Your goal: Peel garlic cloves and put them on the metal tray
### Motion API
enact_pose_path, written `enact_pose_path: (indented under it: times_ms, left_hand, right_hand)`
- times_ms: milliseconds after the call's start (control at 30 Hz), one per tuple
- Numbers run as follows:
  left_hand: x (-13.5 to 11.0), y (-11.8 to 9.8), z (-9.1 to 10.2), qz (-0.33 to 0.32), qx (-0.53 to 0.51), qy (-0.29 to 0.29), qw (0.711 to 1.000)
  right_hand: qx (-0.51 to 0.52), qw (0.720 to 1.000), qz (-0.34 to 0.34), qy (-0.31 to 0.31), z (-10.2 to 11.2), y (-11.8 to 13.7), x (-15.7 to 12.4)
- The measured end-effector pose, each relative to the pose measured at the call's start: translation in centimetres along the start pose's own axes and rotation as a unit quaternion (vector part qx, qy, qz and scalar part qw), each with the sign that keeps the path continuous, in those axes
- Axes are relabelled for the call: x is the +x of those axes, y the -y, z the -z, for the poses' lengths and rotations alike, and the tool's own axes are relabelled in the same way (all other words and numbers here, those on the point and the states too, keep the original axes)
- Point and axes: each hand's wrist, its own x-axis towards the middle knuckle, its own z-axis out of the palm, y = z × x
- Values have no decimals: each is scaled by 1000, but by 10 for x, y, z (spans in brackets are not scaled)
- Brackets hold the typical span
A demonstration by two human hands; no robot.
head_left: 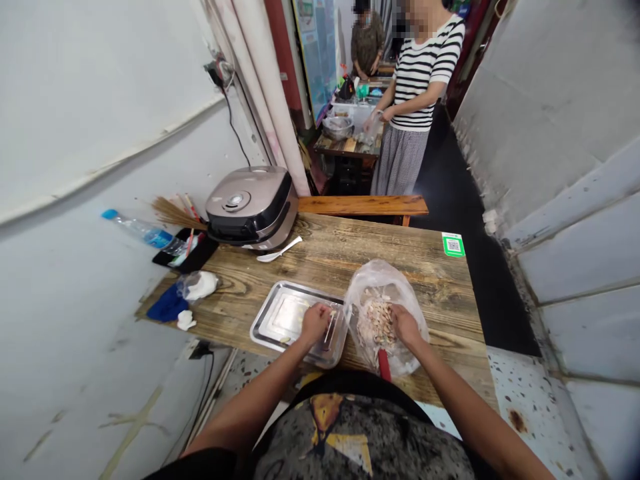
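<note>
My left hand (316, 325) is over the right part of a shallow metal tray (274, 310). Its fingers are drawn together at a small pale piece too small to name, beside thin sticks (330, 327) on the tray. My right hand (406, 328) reaches into an open clear plastic bag (367, 277), its fingers curled at the edge of a pile of shredded or chopped pale food (376, 321). What those fingertips hold, if anything, is hidden. A red handle (384, 365) sticks out of the bag toward me.
A multicooker (250, 203) stands at the table's back left, with a white plastic spoon (280, 250) before it. Further left are a bottle (145, 230), a blue cloth (167, 303) and a bag of white stuff (201, 285). A bench (363, 204) and two people are beyond.
</note>
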Motion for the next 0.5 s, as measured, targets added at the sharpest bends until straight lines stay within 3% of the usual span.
enact_pose_path:
  times_ms: [67,167,267,333,400,500]
  left_hand:
    - [12,11,14,-16,90,-34,995]
    - [21,24,21,-16,147,-40,988]
    - [24,30,28,26,112,-39,993]
    - [26,29,43,51,76,-69,993]
    - [26,24,61,54,82,-124,987]
    - [25,7,75,26,119,-183,975]
  right_hand:
    - [-68,997,-22,15,-2,-1,14]
    - [-119,991,-62,29,-8,3,25]
    - [-121,990,-62,34,-6,6,27]
    - [-108,993,-48,19,-1,6,24]
    - [-46,998,-40,-24,3,4,17]
    - [156,980,-119,-39,4,2,5]
